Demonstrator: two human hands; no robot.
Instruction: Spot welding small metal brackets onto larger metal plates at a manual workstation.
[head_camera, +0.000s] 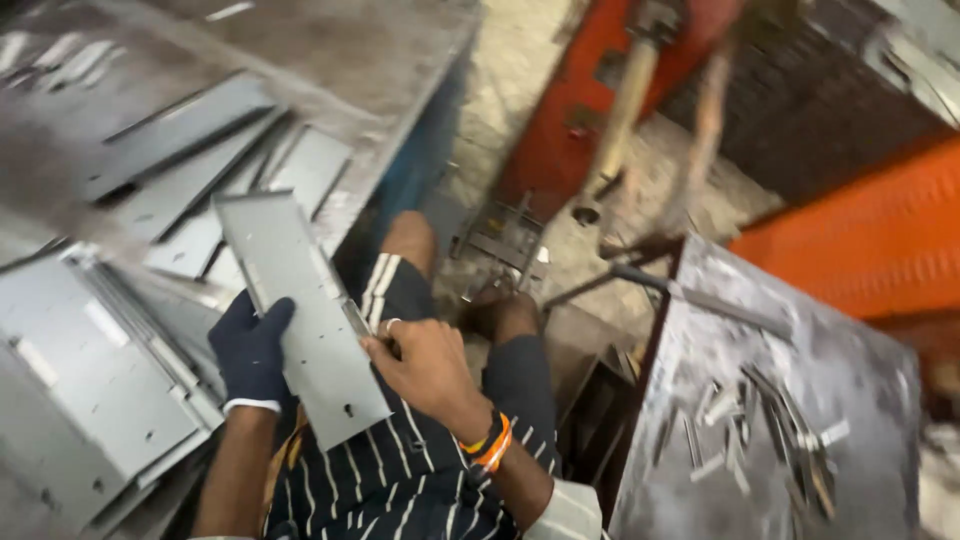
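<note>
Both hands hold one flat grey metal plate over the lap.

The left hand (250, 350), in a dark glove, has its grip closed on the left edge of the metal plate (300, 315); the bare right hand (420, 365) pinches the right edge, a ring on one finger and orange bands at the wrist. The plate is tilted, its far end over the stack of similar sheets (110, 400) on the tabletop (380, 60) to the left. To the right, a second metal tabletop (860, 370) carries small metal strips (760, 430). A likely risk: the bare fingers could be cut on the plate's raw edge, or the plate could slip onto the knees since only its edges are held.
</note>
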